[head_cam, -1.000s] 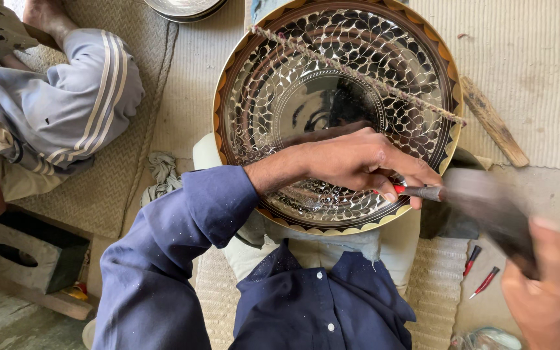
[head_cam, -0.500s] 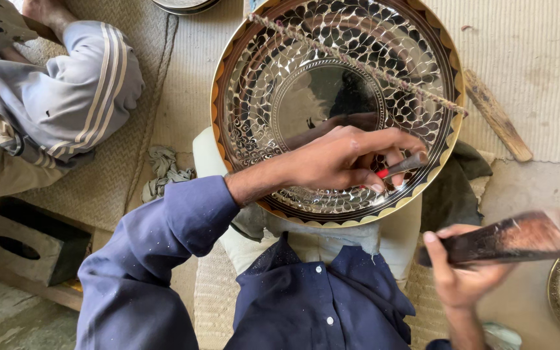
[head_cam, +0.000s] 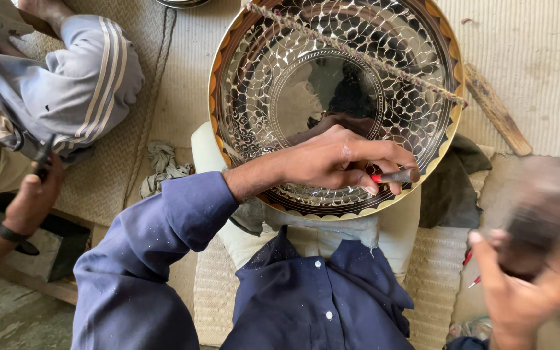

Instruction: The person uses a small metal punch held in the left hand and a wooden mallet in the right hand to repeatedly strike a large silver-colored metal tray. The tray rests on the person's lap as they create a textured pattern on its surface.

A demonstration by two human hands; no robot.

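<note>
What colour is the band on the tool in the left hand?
Red, on the tool, seen in the head view.

Right hand (head_cam: 520,291): now a blur at 4 o'clock, its dark mallet (head_cam: 539,220) swung upright from its earlier level lie.
Co-worker's hand (head_cam: 30,201): newly in view at 9 o'clock.

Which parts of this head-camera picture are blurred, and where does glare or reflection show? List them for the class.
Head view: the right hand and the dark tool it grips are smeared by motion blur; the left hand, holding a red-banded chisel, is sharp; the engraved metal tray throws bright glare off its pattern, and its smooth centre mirrors dark shapes; edges bend slightly from the wide lens.
</note>
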